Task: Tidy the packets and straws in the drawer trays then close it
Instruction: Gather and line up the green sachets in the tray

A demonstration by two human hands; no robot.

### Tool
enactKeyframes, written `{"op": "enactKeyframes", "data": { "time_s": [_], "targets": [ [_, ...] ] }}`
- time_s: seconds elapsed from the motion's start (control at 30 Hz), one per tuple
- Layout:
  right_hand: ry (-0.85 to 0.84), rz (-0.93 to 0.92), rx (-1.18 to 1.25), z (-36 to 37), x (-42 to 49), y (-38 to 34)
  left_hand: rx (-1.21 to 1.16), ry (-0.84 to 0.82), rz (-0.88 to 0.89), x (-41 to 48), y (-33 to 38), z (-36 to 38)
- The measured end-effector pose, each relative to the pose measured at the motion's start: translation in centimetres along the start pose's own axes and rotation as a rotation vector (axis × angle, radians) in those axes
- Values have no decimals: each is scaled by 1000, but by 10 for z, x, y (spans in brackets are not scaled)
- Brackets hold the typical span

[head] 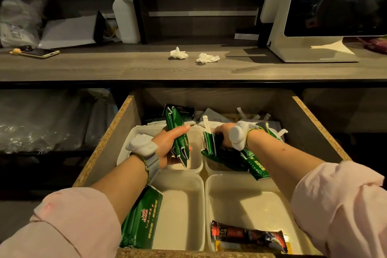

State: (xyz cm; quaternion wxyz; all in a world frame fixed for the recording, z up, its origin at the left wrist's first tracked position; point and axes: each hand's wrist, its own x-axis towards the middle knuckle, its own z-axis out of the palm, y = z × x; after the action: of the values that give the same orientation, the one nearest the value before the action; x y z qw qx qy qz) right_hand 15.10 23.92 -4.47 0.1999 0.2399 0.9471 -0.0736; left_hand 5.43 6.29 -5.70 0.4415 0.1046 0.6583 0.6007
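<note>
The drawer (123,128) stands pulled out below the desk (125,67), with four white trays set two by two inside.

Your left hand (167,146) grips a bundle of green packets (178,132), held upright over the far left tray (195,146). Your right hand (223,134) reaches down into the far right tray (217,170), fingers among a loose heap of green packets (257,167) that spills over its near rim; whether those fingers close on any I cannot tell.

In the near left tray (180,205), a large green pack (142,220) leans against the left side. A red and black coffee sachet (247,234) lies at the near edge of the near right tray (247,201). Paper-wrapped straws (206,123) lie at the far end of the drawer.
</note>
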Motion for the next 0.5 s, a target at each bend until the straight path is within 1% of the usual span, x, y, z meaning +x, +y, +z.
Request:
{"op": "enactKeyframes", "data": {
  "time_s": [0.03, 0.2, 0.27, 0.33, 0.4, 0.47, 0.5],
  "targets": [
    [-2, 3, -17, -2, 1, 1, 6, -4, -1, 1, 0, 0],
    [36, -1, 145, -18, 4, 9, -5, 6, 12, 2, 0, -1],
    [157, -11, 250, -21, 1, 11, -14, 9, 19, 1, 0, -2],
    [331, -43, 499, -25, -5, 11, -27, 14, 35, 2, -1, -2],
    [459, -65, 738, -34, -11, 4, -32, 16, 81, 4, -1, -3],
    [552, -61, 771, -41, -14, -9, -49, 10, 123, 4, 1, -2],
    [563, -67, 794, -43, -17, -19, -57, 0, 133, 2, 1, -1]
  ]
}}
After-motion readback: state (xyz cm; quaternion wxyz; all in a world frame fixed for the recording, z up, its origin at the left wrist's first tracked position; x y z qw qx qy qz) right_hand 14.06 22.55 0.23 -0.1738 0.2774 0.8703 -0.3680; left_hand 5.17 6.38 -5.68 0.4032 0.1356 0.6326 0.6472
